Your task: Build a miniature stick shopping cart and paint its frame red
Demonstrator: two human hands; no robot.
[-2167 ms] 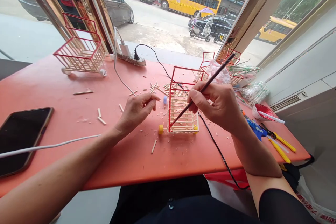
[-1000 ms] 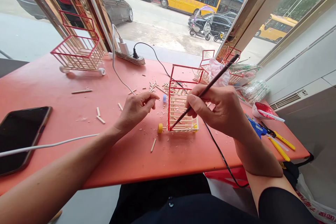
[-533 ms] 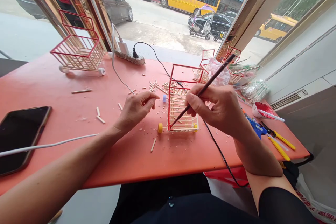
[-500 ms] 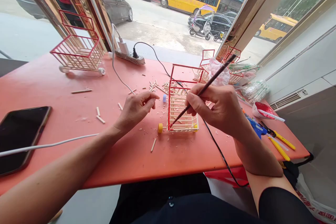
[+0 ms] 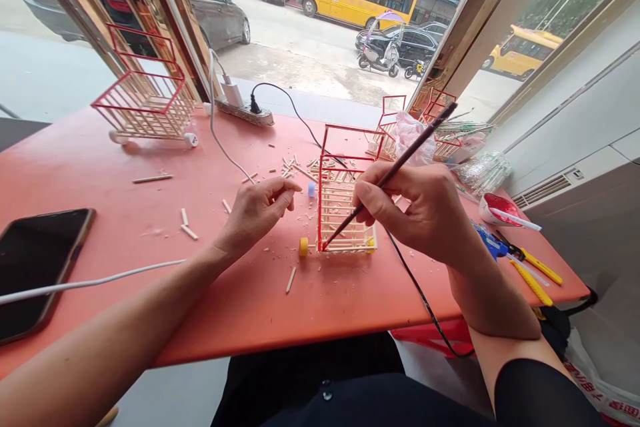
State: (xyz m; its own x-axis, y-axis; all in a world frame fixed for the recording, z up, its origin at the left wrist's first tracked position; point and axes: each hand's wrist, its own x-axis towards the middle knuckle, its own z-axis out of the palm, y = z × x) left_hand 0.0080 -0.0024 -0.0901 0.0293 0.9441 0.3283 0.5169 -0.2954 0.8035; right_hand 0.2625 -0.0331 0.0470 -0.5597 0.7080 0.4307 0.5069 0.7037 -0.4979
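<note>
A small model shopping cart (image 5: 345, 210) made of thin wooden sticks stands in front of me on the table, with red paint along its handle frame and left edge. It has yellow wheels (image 5: 303, 247) at the near end and a bluish wheel (image 5: 311, 189) farther back. My right hand (image 5: 407, 207) is closed around a dark, slender paintbrush (image 5: 400, 160). The brush slants down to the left, its tip touching the cart's near left corner. To the left of the cart, my left hand (image 5: 263, 207) hovers or rests with fingers curled together; nothing shows in them.
Another red-trimmed cart (image 5: 145, 107) stands back left; more are at back right beside a plastic bag (image 5: 415, 137). A phone (image 5: 43, 267), stick offcuts (image 5: 293, 167), a power strip (image 5: 245, 111), a red paint cup (image 5: 500, 209), a blue glue gun (image 5: 490, 240) and yellow-handled pliers (image 5: 540, 267) surround it.
The view has shifted very slightly. My right hand keeps the paintbrush tip at the cart's near left corner, and my left hand stays beside the cart.
</note>
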